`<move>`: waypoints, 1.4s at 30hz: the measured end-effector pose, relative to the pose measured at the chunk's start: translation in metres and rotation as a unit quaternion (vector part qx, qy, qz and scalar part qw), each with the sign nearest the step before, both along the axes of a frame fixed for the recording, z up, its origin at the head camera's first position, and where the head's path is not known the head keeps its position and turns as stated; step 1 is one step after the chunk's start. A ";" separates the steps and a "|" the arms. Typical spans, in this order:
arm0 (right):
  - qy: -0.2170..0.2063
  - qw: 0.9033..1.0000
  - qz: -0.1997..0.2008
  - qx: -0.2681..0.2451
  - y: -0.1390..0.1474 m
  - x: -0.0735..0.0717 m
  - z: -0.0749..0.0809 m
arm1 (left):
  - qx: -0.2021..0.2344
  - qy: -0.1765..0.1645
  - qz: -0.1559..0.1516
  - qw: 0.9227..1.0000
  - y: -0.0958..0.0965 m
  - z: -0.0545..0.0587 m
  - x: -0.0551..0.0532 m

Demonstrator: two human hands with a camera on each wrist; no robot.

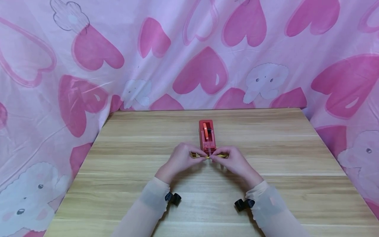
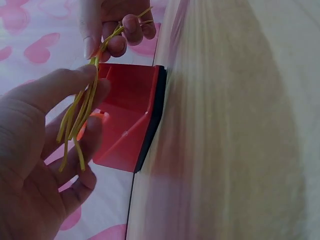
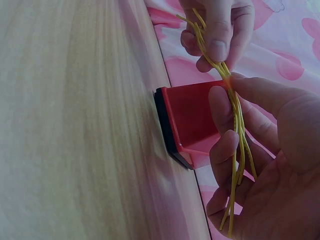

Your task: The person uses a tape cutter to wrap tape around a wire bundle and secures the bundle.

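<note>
A small bundle of thin yellow wires [image 2: 82,112] runs crosswise between the two hands at the near end of a red tape dispenser [image 1: 202,138]. My left hand [image 1: 180,159] pinches the bundle between thumb and fingertips. Close beside it, my right hand [image 1: 236,161] pinches the same bundle, the fingertips of both almost meeting. In the right wrist view, loose wire ends [image 3: 232,195] fan out along the right palm. Whether tape lies round the middle of the bundle cannot be told, since fingertips cover much of it.
The dispenser carries an orange tape roll [image 1: 206,131] and stands on a wood-grain table [image 1: 133,184]. A pink heart-patterned cloth [image 1: 165,72] hangs behind and along both sides. Each wrist wears a small black camera [image 1: 173,198].
</note>
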State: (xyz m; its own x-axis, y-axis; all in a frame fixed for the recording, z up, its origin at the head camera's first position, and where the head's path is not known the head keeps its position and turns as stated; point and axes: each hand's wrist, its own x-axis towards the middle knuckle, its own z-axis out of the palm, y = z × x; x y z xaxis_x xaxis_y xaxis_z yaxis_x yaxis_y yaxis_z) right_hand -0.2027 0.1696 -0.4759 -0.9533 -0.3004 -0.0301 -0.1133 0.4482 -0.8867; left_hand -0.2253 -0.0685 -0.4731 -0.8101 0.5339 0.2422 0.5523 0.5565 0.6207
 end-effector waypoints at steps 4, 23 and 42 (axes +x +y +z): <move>0.014 1.000 -0.007 0.007 0.000 0.001 -0.001 | 0.013 -0.043 0.012 0.999 -0.001 0.004 -0.002; -0.008 0.999 -0.033 0.025 -0.002 0.002 -0.004 | 0.003 -0.058 -0.013 0.998 0.000 0.005 -0.028; -0.007 0.997 -0.068 0.029 -0.006 0.003 -0.010 | 0.004 -0.032 -0.016 0.999 0.010 0.003 -0.039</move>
